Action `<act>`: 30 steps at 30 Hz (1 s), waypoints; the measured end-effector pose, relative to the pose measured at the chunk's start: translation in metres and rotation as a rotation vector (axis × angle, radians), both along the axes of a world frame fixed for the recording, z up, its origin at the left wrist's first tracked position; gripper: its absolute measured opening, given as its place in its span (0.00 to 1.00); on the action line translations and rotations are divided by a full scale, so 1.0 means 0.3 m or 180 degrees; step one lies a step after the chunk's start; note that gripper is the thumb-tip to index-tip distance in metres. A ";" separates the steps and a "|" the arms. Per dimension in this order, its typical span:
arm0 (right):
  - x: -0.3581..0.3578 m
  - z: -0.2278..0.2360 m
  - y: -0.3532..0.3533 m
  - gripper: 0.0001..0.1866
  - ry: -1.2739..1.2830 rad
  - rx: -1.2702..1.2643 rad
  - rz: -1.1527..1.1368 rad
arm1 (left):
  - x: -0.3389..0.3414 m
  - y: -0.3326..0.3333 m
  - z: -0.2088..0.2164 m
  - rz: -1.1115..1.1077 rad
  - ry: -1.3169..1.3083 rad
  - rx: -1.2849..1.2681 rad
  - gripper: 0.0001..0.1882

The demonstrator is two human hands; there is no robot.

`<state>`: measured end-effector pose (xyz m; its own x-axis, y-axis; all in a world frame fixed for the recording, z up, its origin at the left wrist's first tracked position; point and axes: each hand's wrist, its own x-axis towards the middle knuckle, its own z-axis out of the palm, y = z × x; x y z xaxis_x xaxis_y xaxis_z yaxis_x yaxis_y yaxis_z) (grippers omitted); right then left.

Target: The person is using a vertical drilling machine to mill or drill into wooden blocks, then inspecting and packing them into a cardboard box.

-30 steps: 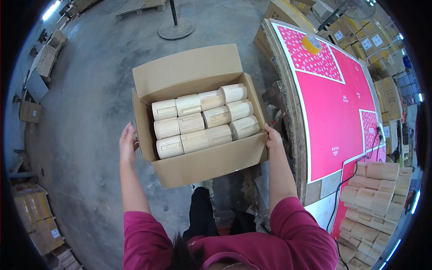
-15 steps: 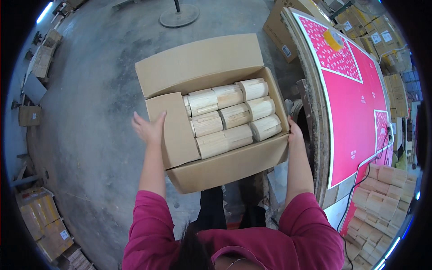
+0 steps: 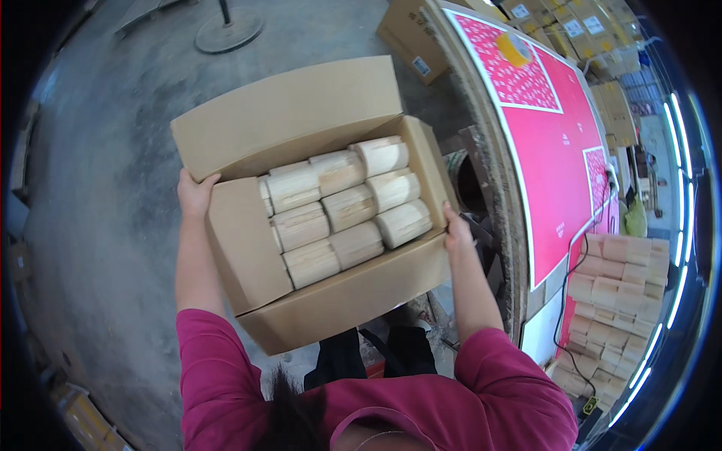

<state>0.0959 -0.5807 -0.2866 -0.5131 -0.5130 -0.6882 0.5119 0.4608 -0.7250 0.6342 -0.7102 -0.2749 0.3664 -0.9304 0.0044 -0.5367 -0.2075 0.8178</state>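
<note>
Between my hands is a tan cardboard box [image 3: 342, 304], its flaps spread and its top tilted toward me. Inside lie rows of pale, rounded wooden blocks [image 3: 350, 207], packed side by side. At the box's far left corner, my left hand [image 3: 197, 194] is closed on the edge, thumb on the cardboard and the other fingers mostly hidden behind it. My right hand [image 3: 457, 227] grips the right side near the front corner, thumb up on the rim, its other fingers partly out of sight.
On my right stands a table with a pink printed sheet [image 3: 553, 173] and a yellow tape roll [image 3: 514, 49]. Beyond its near end are stacked pale wooden pieces [image 3: 620, 289]. A closed carton [image 3: 412, 37] and a round metal stand base [image 3: 229, 31] are farther off.
My left hand, open beside the box before, now grips its far left corner. The box sits farther left and lower in view, and the surroundings have shifted left too.
</note>
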 end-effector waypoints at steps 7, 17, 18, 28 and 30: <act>0.111 0.053 0.236 0.19 0.0106 -0.0594 -0.0404 | 0.021 0.085 -0.006 0.0060 0.1014 0.0153 0.19; 0.192 0.098 0.278 0.19 0.0511 -0.1033 -0.0412 | -0.095 0.016 0.053 0.1381 -0.0867 -0.0238 0.22; 0.196 0.109 0.282 0.19 0.0627 -0.1111 -0.0472 | -0.080 0.000 0.052 0.1547 -0.1184 -0.0058 0.32; 0.270 0.170 0.279 0.20 0.1068 -0.1394 -0.0403 | -0.106 -0.179 0.008 0.2000 -0.1566 0.0683 0.39; 0.287 0.175 0.286 0.20 0.1319 -0.1435 -0.0161 | -0.132 -0.195 0.019 0.1972 -0.1549 0.0655 0.39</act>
